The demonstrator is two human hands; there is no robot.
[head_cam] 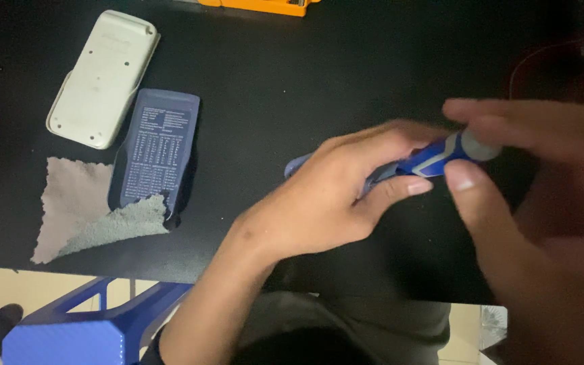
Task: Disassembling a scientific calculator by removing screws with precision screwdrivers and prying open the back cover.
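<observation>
1. Blue-and-white plastic screwdriver (422, 161), slim and glossy, lies crosswise between both hands above the black counter (319, 74).
2. Left hand (326, 196) curls around its shaft; right hand (528, 169), blurred, pinches its pale rounded end.
3. Off to the left lie a cream calculator (103, 78) face down, a dark blue printed cover (157, 152), and a frayed grey cloth (79, 216).

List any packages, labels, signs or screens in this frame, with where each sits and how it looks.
Dark blue calculator cover: left of the black table, lying on a grey cloth; rounded rectangle with a block of small pale print.
Off-white calculator back: upper left, face down, no print legible.
No packages, signs or screens show.
</observation>
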